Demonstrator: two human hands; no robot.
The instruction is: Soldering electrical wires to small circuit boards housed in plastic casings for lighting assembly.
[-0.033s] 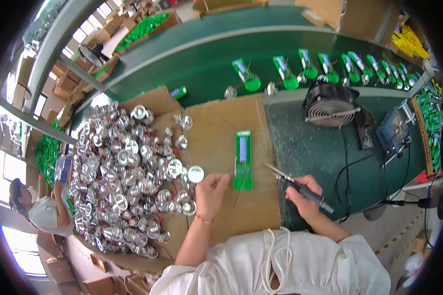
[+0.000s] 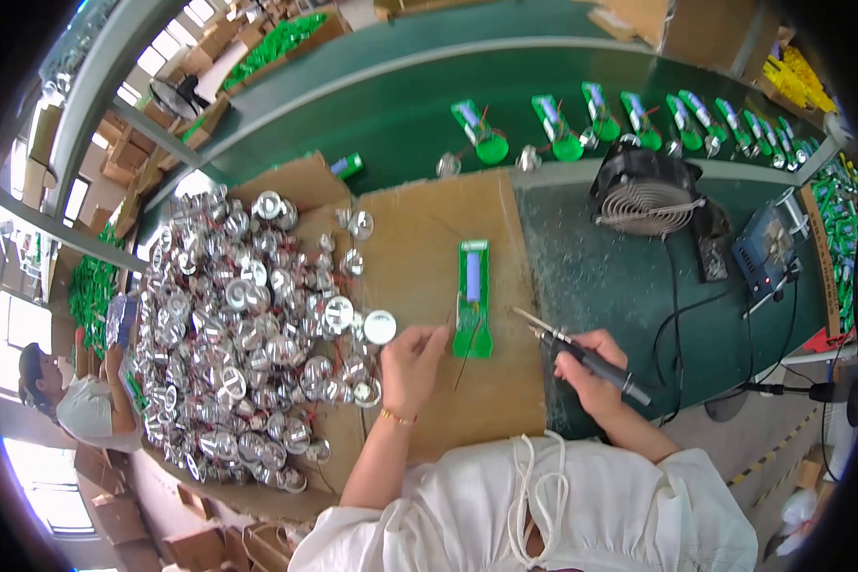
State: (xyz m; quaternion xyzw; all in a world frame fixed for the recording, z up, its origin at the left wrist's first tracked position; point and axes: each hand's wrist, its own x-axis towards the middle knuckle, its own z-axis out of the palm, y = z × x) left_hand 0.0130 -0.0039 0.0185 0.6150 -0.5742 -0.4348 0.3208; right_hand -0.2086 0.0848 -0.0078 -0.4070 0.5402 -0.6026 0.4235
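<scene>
My right hand (image 2: 591, 374) is closed round the dark handle of a soldering iron (image 2: 627, 384). Its metal tip points left toward a green plastic housing (image 2: 475, 341), apart from it. This housing lies on the cardboard sheet (image 2: 419, 224) with a blue cylindrical cell (image 2: 474, 278) in it and a dark wire across its wide near end. Left of the housing, my left hand (image 2: 410, 367) has thumb and fingers pinched together. A thin strand shows at those fingertips; its kind is unclear. Beside that hand sits a white round-faced lamp cup (image 2: 379, 327).
Silvery lamp reflectors (image 2: 248, 343) with wires are heaped at left. Green housings (image 2: 555, 129) with cells and lamps line the far belt. A black fan (image 2: 646, 191) and a blue soldering station (image 2: 765, 253) stand at right, cables trailing. Another person (image 2: 81, 405) works at far left.
The view has shifted slightly. Both hands keep nearly the same places and grips, and the housing still lies between them.
</scene>
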